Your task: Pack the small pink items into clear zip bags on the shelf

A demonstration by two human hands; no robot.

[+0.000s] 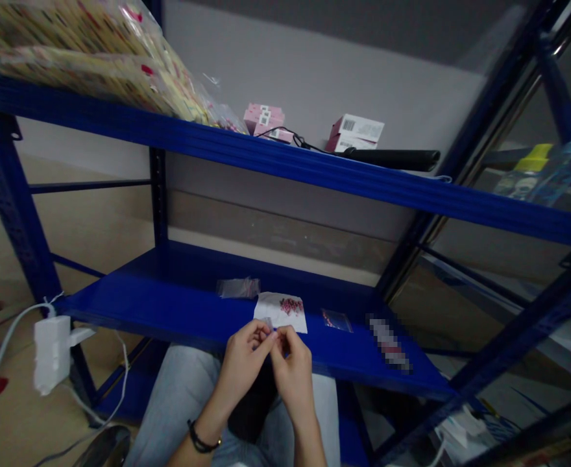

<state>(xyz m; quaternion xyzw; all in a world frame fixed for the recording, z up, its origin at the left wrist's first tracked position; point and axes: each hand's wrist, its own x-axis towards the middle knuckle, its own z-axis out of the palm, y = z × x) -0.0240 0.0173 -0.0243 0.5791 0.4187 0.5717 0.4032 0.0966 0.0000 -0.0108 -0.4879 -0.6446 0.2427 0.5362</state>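
Note:
My left hand (247, 353) and my right hand (291, 357) meet at the front edge of the blue shelf, thumbs and fingertips pinched together. Between them shows the corner of a small clear plastic bag (268, 322); its contents, if any, are hidden by my fingers. Just beyond my hands lies a white sheet of paper (269, 310) with a pile of small pink-red beads (291, 305) on its right half. To the left is a stack of clear plastic bags (238, 288). A clear bag with some beads (337, 320) lies to the right of the paper.
A blurred-out item (388, 342) lies at the shelf's right. The upper shelf beam (285, 154) runs above, bearing pink boxes (265, 118), white-and-pink boxes (356, 131), a black rod (395, 158) and a large bag (95, 65). A white power strip (52, 353) hangs at left.

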